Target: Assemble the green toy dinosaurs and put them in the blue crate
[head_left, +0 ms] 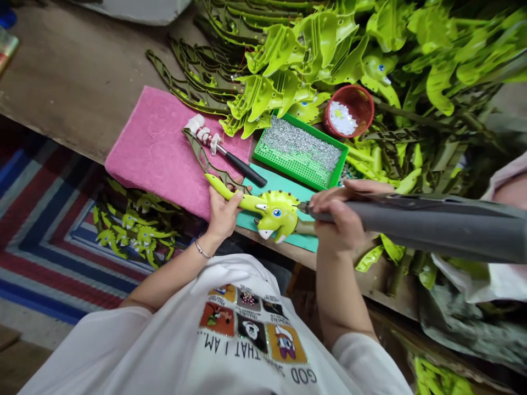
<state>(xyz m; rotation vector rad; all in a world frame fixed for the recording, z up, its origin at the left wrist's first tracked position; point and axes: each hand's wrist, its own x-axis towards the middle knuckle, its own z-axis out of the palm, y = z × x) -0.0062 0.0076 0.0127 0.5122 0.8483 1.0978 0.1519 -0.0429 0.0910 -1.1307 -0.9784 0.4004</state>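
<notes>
Tightly, left fingers point(228, 206) round green toy dinosaur point(275, 214), right fingers point(329, 206) round grey screwdriver point(411, 222); screw tray point(302, 182) beyond.

Worn wooden workbench point(69, 71), striped red, blue and white woven rug point(53, 230) below, brown floor point(24, 365) beyond

Wearing a loose white T-shirt point(164, 291) with wide white sleeves point(370, 365) and a thin silver chain bracelet point(201, 248) around the left wrist point(208, 237). Showing across the chest a grid of printed square panels point(251, 323) in orange, yellow and black, each carrying a cartoon figure, topped by dark capital lettering point(255, 362) reading "GOD" and "THAT I AM", with some words lost in the folds.
</notes>
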